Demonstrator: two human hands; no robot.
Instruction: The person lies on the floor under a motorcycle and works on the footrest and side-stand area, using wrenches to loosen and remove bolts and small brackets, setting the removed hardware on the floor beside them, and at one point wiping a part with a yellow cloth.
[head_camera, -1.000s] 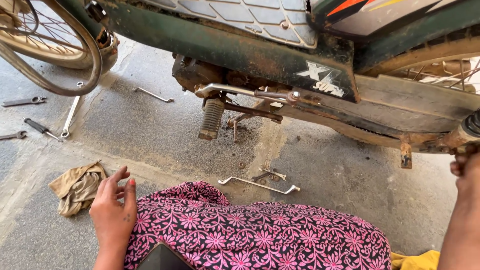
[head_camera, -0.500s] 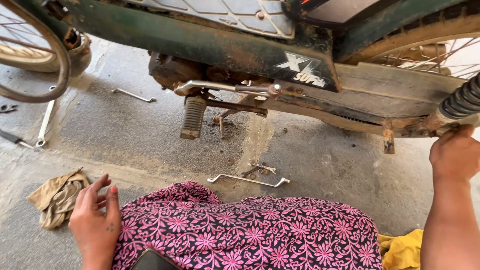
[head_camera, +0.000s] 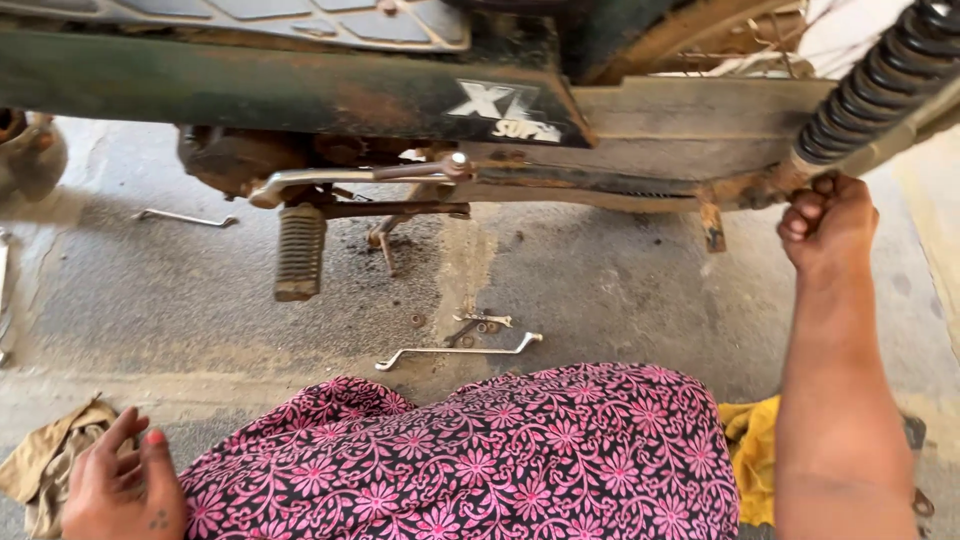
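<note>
Two hands in view, both the person's own. Right hand (head_camera: 828, 222) is clenched in a fist around the rusty rear frame end of the motorbike (head_camera: 300, 95), right below the black coil shock absorber (head_camera: 880, 85); what exactly sits inside the fist is hidden. Left hand (head_camera: 125, 485) is released, fingers loosely curled, resting low beside the knee in pink-flowered black fabric (head_camera: 470, 460), touching or just over one crumpled tan rag (head_camera: 45, 465). One motorbike: dark green body panel, scuffed and rusty, white lettering on the side, grimy engine underneath. One ribbed footpeg (head_camera: 300, 252) hangs under it, one silver kick lever (head_camera: 350, 178) above that. On the concrete floor (head_camera: 600, 290): one long bent spanner (head_camera: 460, 350) just ahead of the knee, a small cluster of little metal parts (head_camera: 478, 322) near it, count unclear, and one more spanner (head_camera: 185, 216) well off to the left. One yellow cloth (head_camera: 750, 440) between knee and right forearm.
</note>
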